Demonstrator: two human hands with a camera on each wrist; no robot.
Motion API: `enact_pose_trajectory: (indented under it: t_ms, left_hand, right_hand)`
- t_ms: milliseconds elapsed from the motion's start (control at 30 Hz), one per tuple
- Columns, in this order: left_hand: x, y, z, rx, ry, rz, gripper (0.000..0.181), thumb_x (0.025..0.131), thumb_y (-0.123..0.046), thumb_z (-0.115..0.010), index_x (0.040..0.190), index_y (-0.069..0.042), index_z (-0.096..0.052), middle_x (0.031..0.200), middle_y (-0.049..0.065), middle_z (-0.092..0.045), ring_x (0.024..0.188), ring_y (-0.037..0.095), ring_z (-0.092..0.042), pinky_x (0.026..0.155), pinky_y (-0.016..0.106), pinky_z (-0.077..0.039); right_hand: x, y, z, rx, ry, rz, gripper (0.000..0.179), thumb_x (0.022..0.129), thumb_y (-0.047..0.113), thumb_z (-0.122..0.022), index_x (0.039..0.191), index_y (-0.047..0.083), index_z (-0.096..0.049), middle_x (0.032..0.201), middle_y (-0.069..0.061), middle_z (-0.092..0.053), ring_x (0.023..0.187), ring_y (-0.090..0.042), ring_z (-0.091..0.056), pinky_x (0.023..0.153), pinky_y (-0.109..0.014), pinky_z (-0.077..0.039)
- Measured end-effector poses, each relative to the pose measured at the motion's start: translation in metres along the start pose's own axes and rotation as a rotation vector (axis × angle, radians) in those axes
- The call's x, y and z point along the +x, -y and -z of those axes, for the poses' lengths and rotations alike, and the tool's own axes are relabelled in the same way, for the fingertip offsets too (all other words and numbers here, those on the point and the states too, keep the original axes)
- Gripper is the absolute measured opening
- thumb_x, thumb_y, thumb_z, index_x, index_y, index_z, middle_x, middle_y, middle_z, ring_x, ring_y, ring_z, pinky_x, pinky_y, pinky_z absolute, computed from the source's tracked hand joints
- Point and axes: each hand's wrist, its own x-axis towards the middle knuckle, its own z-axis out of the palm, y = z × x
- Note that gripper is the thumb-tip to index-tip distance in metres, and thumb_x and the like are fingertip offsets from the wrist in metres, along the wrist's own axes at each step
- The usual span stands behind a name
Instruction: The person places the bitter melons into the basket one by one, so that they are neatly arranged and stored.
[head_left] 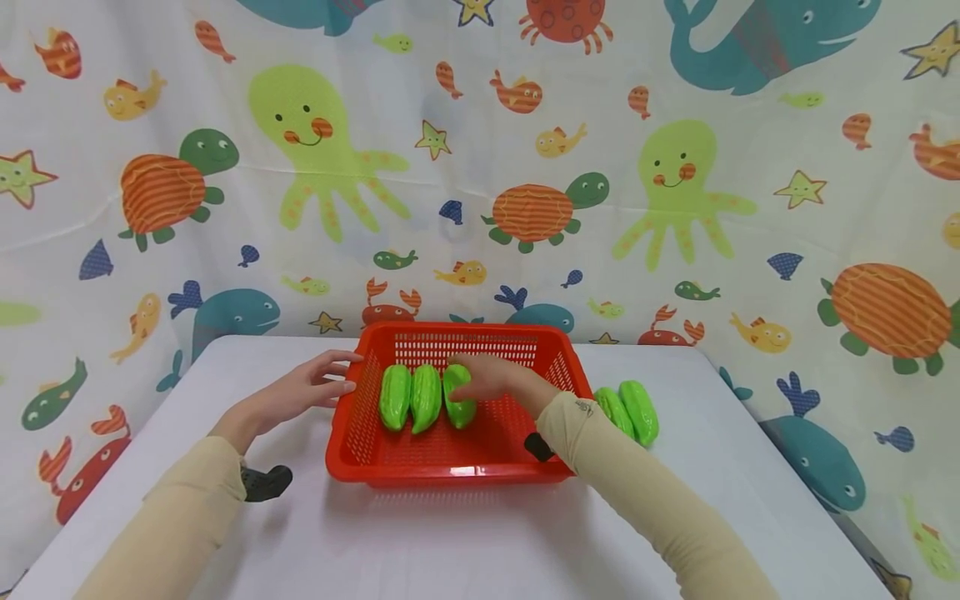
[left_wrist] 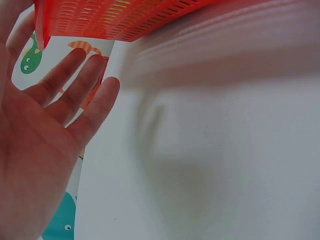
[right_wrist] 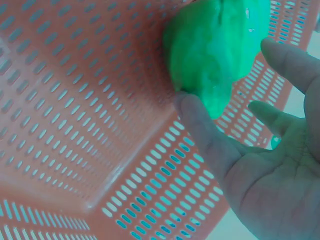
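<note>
A red plastic basket (head_left: 461, 472) with slotted walls stands on the table. Inside, toward its left side, three glossy green ridged bitter melons lie side by side: one at the left (head_left: 394, 398), one in the middle (head_left: 426, 398) and one at the right (head_left: 461, 412). My right hand (head_left: 491, 377) reaches into the basket at the right melon, partly covering it. In the right wrist view, its thumb and fingers (right_wrist: 202, 122) are spread beside the green melons (right_wrist: 200, 55), not curled round them. My left hand (head_left: 300, 387) touches the basket's left rim with loosely extended fingers.
Two more bitter melons (head_left: 637, 412) lie on the white table (head_left: 720, 467) just right of the basket, partly behind my right forearm. A white curtain (head_left: 465, 283) printed with sea animals hangs behind the table. Dark wrist devices (head_left: 266, 483) sit under both wrists.
</note>
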Motion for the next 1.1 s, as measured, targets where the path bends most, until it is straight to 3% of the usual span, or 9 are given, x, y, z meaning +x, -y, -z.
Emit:
enact_pose_trajectory:
  t_ms: [433,633,867,1100]
  left_hand:
    - [0.001,-0.003,0.003,0.011,-0.002,0.005,0.069,0.093,-0.041,-0.064,0.150,-0.018,-0.032,0.147,0.020,-0.037,0.130,0.041,-0.042,0.095,0.053,-0.049]
    - [0.003,-0.002,0.004,0.008,0.000,0.004,0.069,0.093,-0.041,-0.063,0.150,-0.017,-0.032,0.147,0.020,-0.037,0.130,0.041,-0.042,0.096,0.053,-0.049]
    - [0.003,0.000,0.004,0.012,0.005,0.006,0.068,0.094,-0.041,-0.062,0.150,-0.017,-0.032,0.147,0.021,-0.037,0.131,0.042,-0.041,0.095,0.054,-0.049]
    - [0.002,0.002,0.004,0.007,0.003,0.000,0.068,0.094,-0.040,-0.063,0.149,-0.017,-0.032,0.147,0.021,-0.037,0.130,0.042,-0.043,0.094,0.052,-0.050]
  right_hand:
    - [0.000,0.004,0.002,-0.035,0.003,-0.018,0.065,0.094,0.032,-0.065,0.150,0.012,-0.037,0.146,-0.010,-0.047,0.135,-0.026,-0.043,0.112,-0.044,-0.034]
    - [-0.004,0.009,0.014,-0.081,-0.031,-0.045,0.059,0.093,0.033,-0.066,0.143,0.009,-0.048,0.140,-0.009,-0.053,0.129,-0.026,-0.049,0.108,-0.043,-0.039]
    - [-0.019,0.012,0.038,-0.125,-0.080,-0.053,0.051,0.093,0.032,-0.066,0.135,0.005,-0.055,0.130,-0.010,-0.060,0.114,-0.023,-0.057,0.099,-0.039,-0.047]
    - [-0.047,0.011,0.057,-0.154,-0.171,-0.004,0.048,0.092,0.032,-0.067,0.130,0.003,-0.058,0.129,-0.010,-0.061,0.119,-0.026,-0.056,0.101,-0.040,-0.046]
